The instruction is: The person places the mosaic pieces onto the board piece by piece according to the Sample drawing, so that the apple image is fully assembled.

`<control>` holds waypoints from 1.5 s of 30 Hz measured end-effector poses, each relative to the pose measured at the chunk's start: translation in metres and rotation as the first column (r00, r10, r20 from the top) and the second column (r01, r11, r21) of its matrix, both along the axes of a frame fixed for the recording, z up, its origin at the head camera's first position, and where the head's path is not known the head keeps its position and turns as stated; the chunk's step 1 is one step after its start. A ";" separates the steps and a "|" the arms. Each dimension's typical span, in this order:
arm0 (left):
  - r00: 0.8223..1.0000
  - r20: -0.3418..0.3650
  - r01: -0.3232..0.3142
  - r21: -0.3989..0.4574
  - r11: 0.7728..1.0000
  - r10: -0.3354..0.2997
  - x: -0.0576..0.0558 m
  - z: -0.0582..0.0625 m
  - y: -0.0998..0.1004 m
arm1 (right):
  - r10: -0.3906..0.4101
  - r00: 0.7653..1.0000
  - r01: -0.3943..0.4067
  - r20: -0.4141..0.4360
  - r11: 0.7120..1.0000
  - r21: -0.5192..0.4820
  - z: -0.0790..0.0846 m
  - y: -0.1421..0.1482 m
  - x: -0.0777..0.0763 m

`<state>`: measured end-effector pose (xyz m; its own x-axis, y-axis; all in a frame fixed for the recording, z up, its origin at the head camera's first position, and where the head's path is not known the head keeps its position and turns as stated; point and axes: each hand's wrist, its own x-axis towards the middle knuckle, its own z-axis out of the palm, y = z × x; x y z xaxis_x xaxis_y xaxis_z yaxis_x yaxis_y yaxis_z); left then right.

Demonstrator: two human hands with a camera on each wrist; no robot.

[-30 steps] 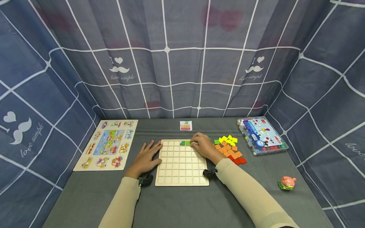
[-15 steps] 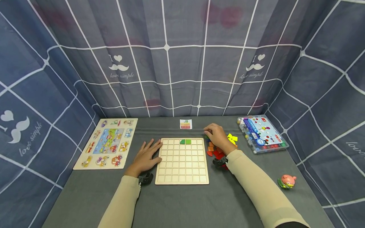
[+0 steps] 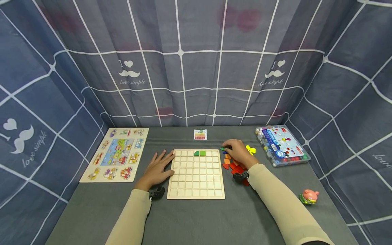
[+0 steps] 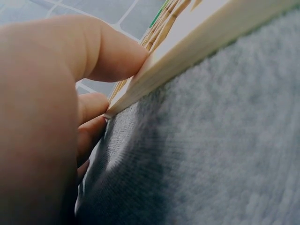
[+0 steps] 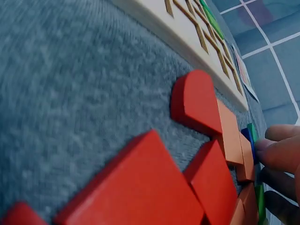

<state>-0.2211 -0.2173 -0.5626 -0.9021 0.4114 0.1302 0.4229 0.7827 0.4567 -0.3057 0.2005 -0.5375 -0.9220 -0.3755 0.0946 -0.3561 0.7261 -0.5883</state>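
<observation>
A pale wooden grid board (image 3: 196, 177) lies in the middle of the table, with two green tiles (image 3: 199, 153) set side by side in its top row. My left hand (image 3: 155, 172) lies spread at the board's left side; in the left wrist view, the thumb (image 4: 119, 58) and fingertips touch the board's edge. Right of the board, my right hand (image 3: 239, 151) reaches over a pile of coloured blocks, fingertips at a green block (image 3: 222, 148). The right wrist view puts these fingers (image 5: 281, 152) beside blue and green blocks; I cannot tell whether they pinch one.
Red blocks (image 3: 237, 169), orange blocks (image 3: 227, 160) and yellow blocks (image 3: 251, 149) lie around the right hand. A small printed card (image 3: 200, 134) is behind the board. A picture puzzle (image 3: 117, 154) stands left, a clear plastic case (image 3: 281, 144) right, and a pig figure (image 3: 308, 196) nearer the front.
My right hand has left the board's top row and moved right to the block pile, where it has shifted slightly. The left hand has stayed at the board's edge.
</observation>
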 end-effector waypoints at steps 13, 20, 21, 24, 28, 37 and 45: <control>1.000 0.025 -0.018 -0.004 1.000 0.018 0.003 -0.001 0.002 | 0.045 0.998 -0.045 -0.049 0.999 0.006 -0.005 0.003 -0.001; 0.999 0.031 -0.020 -0.008 1.000 0.020 0.003 -0.002 0.002 | 0.026 1.000 -0.026 -0.016 1.000 0.001 0.000 0.007 -0.002; 0.999 0.028 -0.019 -0.005 1.000 0.019 0.003 -0.002 0.002 | 0.021 1.000 -0.021 -0.009 1.000 0.000 0.001 0.007 -0.002; 1.000 0.015 -0.016 0.004 1.000 0.016 0.002 -0.001 0.002 | 0.013 1.000 -0.013 0.003 1.000 -0.005 0.003 0.007 -0.003; 1.000 0.007 -0.013 0.007 1.000 0.013 0.002 0.000 0.002 | 0.009 1.000 -0.008 0.016 1.000 -0.006 0.006 0.007 -0.004; 1.000 0.010 -0.008 0.012 1.000 0.008 0.003 0.002 0.002 | 0.013 0.999 -0.012 0.050 1.000 -0.022 0.007 0.006 -0.007; 1.000 0.005 -0.007 0.013 1.000 0.007 0.002 0.002 0.001 | -0.035 0.998 0.040 0.058 0.996 -0.083 0.011 0.000 -0.004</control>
<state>-0.2192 -0.2160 -0.5606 -0.9055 0.4036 0.1311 0.4153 0.7794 0.4691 -0.3096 0.2000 -0.5267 -0.9399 -0.3337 0.0719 -0.2944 0.6855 -0.6659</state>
